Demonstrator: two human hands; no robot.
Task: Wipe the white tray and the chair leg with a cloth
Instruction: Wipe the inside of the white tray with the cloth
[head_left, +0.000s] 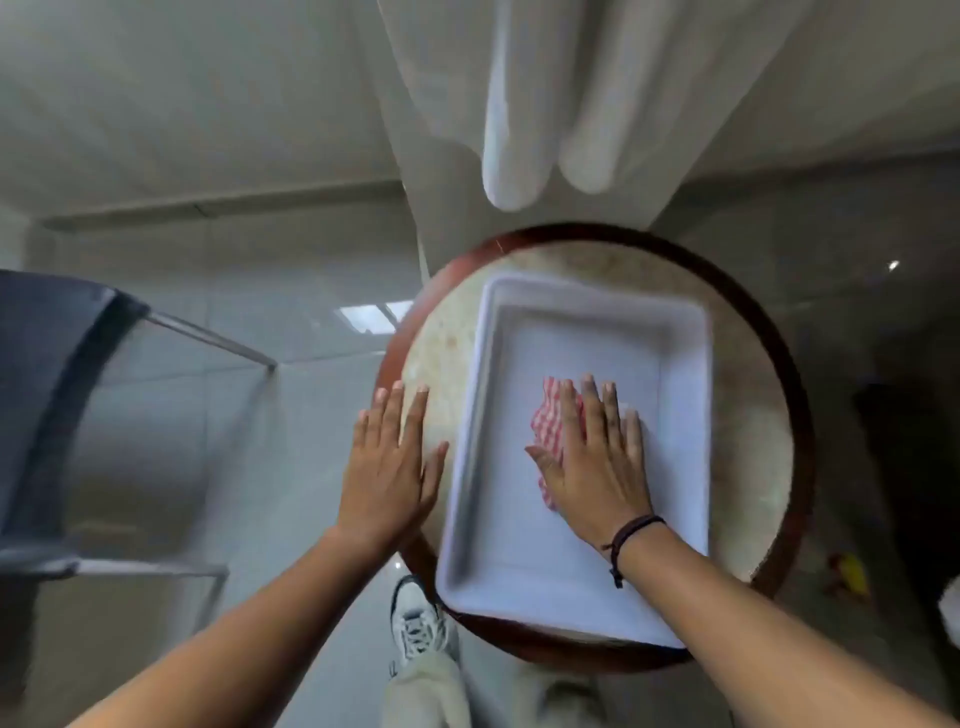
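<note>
A white rectangular tray (685, 364) lies on a small round table (748, 431) with a dark wooden rim. Inside the tray, a red-and-white checked cloth (550, 415) is pressed flat against the bottom under my right hand (597, 457), whose fingers are spread over it. My left hand (389, 462) rests flat on the table's left edge, just outside the tray wall, holding nothing. A dark chair (47, 395) stands at the left, with a thin metal leg (208, 332) reaching toward the table.
White curtain folds (540, 104) hang just beyond the table. The floor is glossy pale tile. My white sneaker (415, 618) shows below the table's near edge. A small yellow and red object (847, 571) lies on the floor at the right.
</note>
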